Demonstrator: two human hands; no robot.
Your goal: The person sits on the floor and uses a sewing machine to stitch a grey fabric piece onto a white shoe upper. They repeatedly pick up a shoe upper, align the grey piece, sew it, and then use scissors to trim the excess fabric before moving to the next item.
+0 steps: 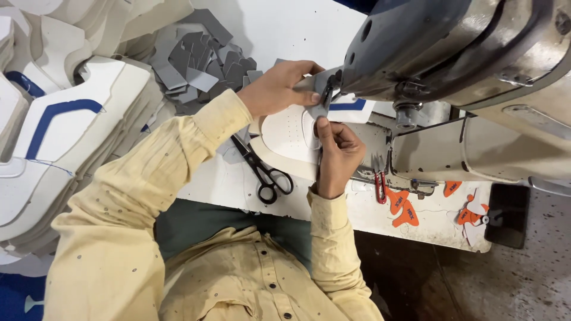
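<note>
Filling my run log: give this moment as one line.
left hand: holds grey cut piece at sewing machine | right hand: pinches white perforated shoe panel | black scissors on table

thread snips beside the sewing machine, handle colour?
Red, on the thread snips just right of the right hand; head view.

Sewing machine head [464,53] overhangs directly beyond both hands; no passage upward there. Scissors [264,169] lie just below the left hand [276,89]. Grey cut pieces [202,59] and stacked white uppers [71,137] crowd its far side. Bare surface [226,184] near the scissors, possibly passable. Red snips [380,187] beside the right hand [339,154].
</note>
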